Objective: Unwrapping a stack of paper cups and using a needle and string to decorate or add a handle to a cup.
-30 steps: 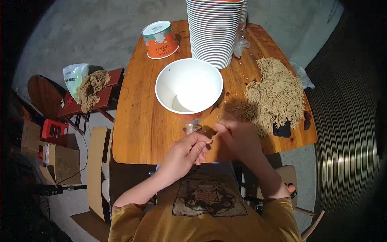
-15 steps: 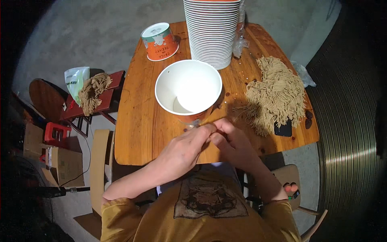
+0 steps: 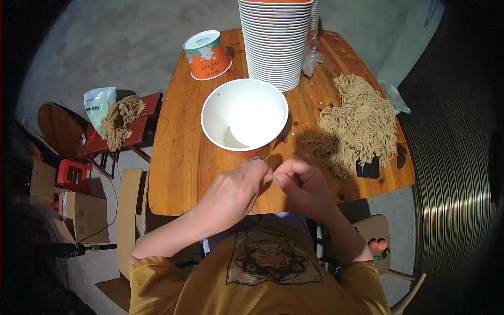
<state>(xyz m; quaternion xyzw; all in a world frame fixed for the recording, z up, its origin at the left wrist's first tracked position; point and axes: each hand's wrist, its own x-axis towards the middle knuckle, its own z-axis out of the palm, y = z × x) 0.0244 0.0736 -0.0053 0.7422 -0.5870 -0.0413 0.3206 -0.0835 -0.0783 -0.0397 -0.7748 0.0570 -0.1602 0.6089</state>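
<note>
R hand (image 3: 305,189): thumb + index pinched tog. on a thin pale bit (image 3: 274,175), prob. a cord end, tho too small to be sure. L hand (image 3: 233,188): fingers curled in, tips right up against the R ones; back of hand faces cam, so can't tell what it grips, if anything. Both are over the near edge of the wooden table (image 3: 178,157), just in front of an upright white-lined bucket (image 3: 216,118). Step in hand looks like fine fingertip work on that bit; next move prob. calls for a steady two-handed pinch, w/o yanking. Further out: tan cord pile (image 3: 359,123) on table's R side, dark flat item (image 3: 367,169) at its near edge; nested bucket stack (image 3: 275,47) at the back, upside-down orange bucket (image 3: 209,64) to its L.
</note>
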